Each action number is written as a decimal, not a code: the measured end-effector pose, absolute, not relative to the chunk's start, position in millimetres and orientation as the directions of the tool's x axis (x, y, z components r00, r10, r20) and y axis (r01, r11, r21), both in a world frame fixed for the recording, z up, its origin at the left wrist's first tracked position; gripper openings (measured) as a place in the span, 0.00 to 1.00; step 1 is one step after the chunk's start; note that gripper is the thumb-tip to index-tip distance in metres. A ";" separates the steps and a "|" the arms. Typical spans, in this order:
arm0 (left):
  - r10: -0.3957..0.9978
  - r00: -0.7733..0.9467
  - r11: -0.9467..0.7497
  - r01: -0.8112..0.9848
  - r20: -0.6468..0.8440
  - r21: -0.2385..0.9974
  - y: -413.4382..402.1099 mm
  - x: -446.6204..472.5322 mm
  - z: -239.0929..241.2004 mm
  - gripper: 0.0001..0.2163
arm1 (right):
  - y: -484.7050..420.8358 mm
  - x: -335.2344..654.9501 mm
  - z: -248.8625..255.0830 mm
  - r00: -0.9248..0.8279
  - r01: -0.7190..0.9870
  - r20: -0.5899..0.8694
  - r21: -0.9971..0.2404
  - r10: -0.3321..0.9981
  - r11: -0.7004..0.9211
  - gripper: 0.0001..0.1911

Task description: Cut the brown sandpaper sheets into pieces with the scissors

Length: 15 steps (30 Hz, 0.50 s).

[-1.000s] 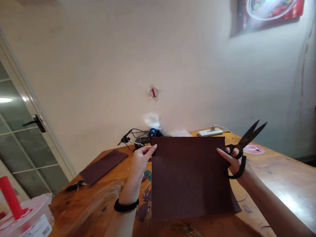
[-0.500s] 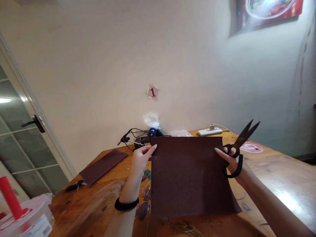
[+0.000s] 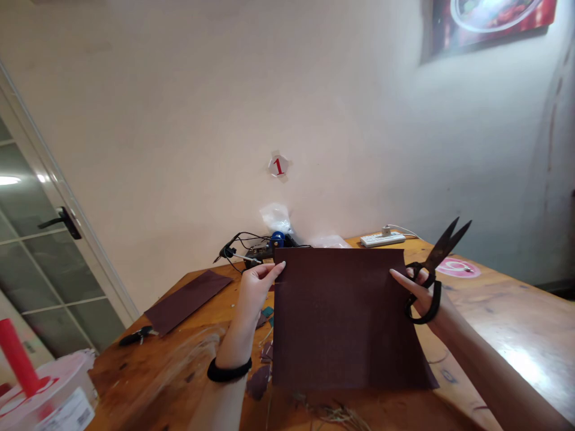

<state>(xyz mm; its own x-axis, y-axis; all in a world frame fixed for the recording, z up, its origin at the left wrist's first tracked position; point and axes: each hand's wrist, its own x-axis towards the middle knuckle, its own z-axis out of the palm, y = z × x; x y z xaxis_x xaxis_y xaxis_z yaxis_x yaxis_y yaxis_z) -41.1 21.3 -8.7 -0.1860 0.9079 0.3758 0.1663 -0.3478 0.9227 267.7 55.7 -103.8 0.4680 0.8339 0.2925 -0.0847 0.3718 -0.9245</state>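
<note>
A large dark brown sheet (image 3: 341, 323) hangs upright between my two hands above the table. My left hand (image 3: 263, 284) is closed, pinching the sheet's upper left edge between thumb and fingers. On the far side, my right hand (image 3: 422, 290) is closed on the sheet's upper right edge, thumb in front. Black scissors (image 3: 431, 263) also hang on the fingers of that hand, blades parted and pointing up to the right. Whether the sheet is paper or another material I cannot tell.
Another brown piece (image 3: 191, 301) lies on the wooden table (image 3: 503, 323) at left, near a dark tool (image 3: 136, 336). Brown scraps (image 3: 258, 382) and dry strands (image 3: 341, 416) lie near the sheet. A power strip (image 3: 381, 239), cables and a plastic bag (image 3: 276, 218) are behind. A tub (image 3: 67, 389) stands front left.
The sheet's lower edge has shifted up very slightly, showing more of the dry strands below. Both hands keep their hold.
</note>
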 end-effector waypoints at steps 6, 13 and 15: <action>0.914 -0.174 -0.338 0.175 0.367 0.925 18.6 -39.7 -5.7 0.14 | 55.9 268.7 -104.3 0.475 -0.091 0.285 -0.925 0.832 0.369 0.27; 0.914 -0.161 -0.341 0.195 0.373 0.920 15.4 -38.3 -2.3 0.15 | 58.6 269.8 -110.0 0.454 -0.127 0.316 -0.903 0.833 0.411 0.27; 0.915 -0.156 -0.341 0.198 0.373 0.919 15.6 -38.4 -2.3 0.15 | 60.0 270.3 -111.2 0.456 -0.135 0.319 -0.898 0.831 0.419 0.28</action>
<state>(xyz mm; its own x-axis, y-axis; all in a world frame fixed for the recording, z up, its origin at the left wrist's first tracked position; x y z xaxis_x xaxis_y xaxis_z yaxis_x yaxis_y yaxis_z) -38.4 15.6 -2.3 -0.1556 0.9148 0.3728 0.1984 -0.3408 0.9190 270.3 60.0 -111.2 0.4564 0.8308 0.3186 -0.1352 0.4186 -0.8980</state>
